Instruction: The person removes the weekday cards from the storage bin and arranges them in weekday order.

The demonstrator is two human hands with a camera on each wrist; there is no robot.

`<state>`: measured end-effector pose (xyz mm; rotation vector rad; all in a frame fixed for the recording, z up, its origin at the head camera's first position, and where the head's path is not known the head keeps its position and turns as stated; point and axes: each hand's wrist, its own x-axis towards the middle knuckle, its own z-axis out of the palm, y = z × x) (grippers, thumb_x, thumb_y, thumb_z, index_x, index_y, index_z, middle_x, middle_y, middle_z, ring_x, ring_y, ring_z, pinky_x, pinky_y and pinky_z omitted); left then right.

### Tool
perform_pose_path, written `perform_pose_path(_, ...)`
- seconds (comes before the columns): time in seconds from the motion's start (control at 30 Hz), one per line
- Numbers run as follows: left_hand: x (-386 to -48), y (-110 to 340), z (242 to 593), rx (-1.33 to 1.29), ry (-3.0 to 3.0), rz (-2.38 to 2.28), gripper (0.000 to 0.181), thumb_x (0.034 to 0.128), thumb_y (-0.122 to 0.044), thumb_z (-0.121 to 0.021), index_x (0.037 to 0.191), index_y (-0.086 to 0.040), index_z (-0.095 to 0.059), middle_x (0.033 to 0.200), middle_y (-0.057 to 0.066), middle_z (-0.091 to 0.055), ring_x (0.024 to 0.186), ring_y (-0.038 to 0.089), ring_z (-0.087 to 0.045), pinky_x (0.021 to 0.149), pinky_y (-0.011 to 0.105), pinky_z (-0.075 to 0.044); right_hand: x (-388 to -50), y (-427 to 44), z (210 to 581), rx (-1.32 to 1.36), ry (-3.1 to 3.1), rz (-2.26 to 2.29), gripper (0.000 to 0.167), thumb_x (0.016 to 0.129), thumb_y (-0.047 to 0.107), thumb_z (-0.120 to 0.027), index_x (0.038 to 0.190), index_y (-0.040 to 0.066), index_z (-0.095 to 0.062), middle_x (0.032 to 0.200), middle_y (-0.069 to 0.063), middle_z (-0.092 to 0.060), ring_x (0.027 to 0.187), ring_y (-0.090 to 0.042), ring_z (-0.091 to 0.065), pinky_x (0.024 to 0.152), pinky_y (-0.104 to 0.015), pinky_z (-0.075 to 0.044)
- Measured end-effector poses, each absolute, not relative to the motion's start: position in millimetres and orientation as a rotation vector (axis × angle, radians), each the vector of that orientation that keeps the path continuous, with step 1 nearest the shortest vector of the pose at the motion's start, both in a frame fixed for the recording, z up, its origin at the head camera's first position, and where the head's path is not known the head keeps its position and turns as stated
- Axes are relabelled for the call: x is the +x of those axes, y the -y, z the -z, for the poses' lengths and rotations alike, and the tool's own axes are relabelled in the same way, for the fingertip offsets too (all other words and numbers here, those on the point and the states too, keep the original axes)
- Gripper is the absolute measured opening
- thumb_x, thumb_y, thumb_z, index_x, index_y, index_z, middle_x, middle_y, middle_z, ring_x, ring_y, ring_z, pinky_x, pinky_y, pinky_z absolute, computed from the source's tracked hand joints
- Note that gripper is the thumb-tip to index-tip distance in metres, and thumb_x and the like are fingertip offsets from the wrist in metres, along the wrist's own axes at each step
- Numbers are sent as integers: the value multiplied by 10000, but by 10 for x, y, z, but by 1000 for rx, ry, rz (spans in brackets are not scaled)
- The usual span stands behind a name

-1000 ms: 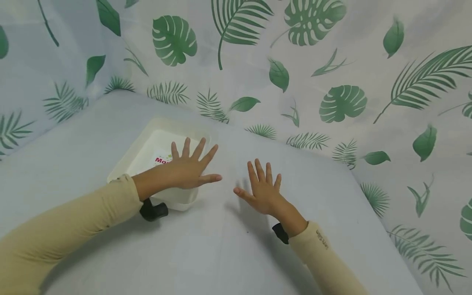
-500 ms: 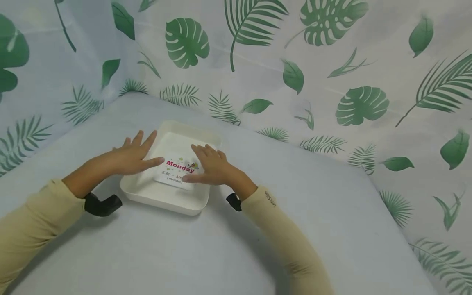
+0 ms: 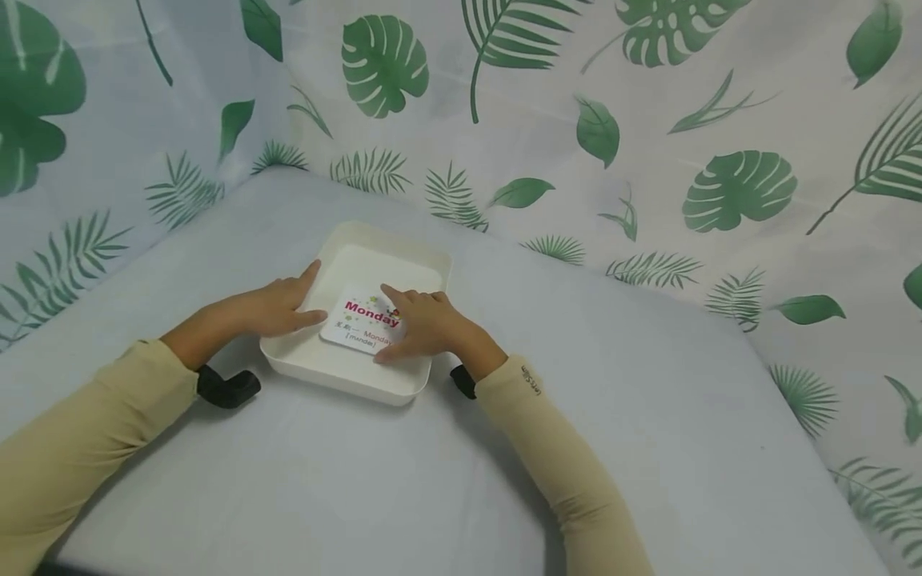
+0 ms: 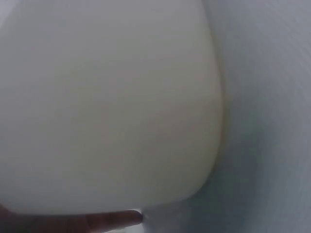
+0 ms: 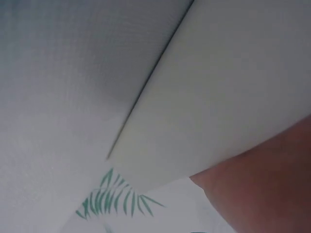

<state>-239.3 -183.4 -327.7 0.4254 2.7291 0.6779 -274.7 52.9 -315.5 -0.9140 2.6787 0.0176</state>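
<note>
In the head view, a white card printed "Monday" [image 3: 356, 336] lies in a shallow white tray [image 3: 334, 372]. My left hand [image 3: 266, 310] is at the tray's left rim, its index finger along the rim and its thumb extended over the inside. Over the card's right side is my right hand [image 3: 428, 324], with index finger and thumb spread apart; whether they touch the card is unclear. The tray's outer wall [image 4: 112, 107] fills much of the left wrist view, a finger showing beneath it. The right wrist view shows the wall [image 5: 209, 97] beside part of the hand.
The tray stands on a table with a pale cloth [image 3: 346, 480]. Behind and to the sides hangs a white curtain with green leaf prints [image 3: 648, 120]. A black wrist-worn device [image 3: 229, 388] sits under the left wrist, and another [image 3: 463, 382] under the right.
Both hands have moved left from their earlier places, the right one in from beside the tray to over the card. The left fingers have come down to the rim. The head view has shifted.
</note>
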Motion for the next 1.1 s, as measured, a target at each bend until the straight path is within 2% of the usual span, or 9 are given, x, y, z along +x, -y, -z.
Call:
perform_pose_path(0.27,-2382,1804,3249,352,-2746,-631,861,937,-377,-448,1416,68,112,1426,379,-143,1310,534,-117,1064,620,-136,-2754,-548,3142,-967,-2703,38,934,757,550,-624,1475,223,-124,1428,-58,-360,1310,-223,-339,1078,-441,-204)
perform_pose_path(0.5,-2356,1746,3305,393,-2732,-617,837,946,-368,-434,1413,85,91,1418,381,-165,1309,520,-158,1061,616,-165,-2715,-644,3228,-919,-2764,120,897,740,560,-626,1461,233,-203,1424,-43,-370,1286,-226,-343,1045,-443,-240)
perform_pose_path(0.77,-2323,1705,3293,366,-2756,-585,828,946,-376,-430,1422,67,83,1422,368,-172,1302,533,-158,979,713,-176,-2744,-918,3118,-1007,-2827,299,814,749,480,-662,1424,198,-305,1418,-43,-392,1269,-238,-364,980,-437,-260)
perform_pose_path(0.93,-2343,1733,3258,376,-2759,-596,841,943,-386,-434,1422,62,92,1422,375,-159,1303,533,-156,990,702,-176,-2784,-1173,2991,-1054,-2855,385,747,758,409,-671,1391,160,-362,1428,-79,-368,1285,-279,-341,975,-472,-250)
perform_pose_path(1.1,-2342,1759,3250,346,-2761,-600,849,941,-389,-439,1422,58,98,1426,371,-160,1307,524,-164,1003,687,-184,-2775,-1437,2984,-1054,-2839,393,615,766,349,-686,1315,180,-468,1443,-121,-324,1304,-326,-306,981,-479,-227)
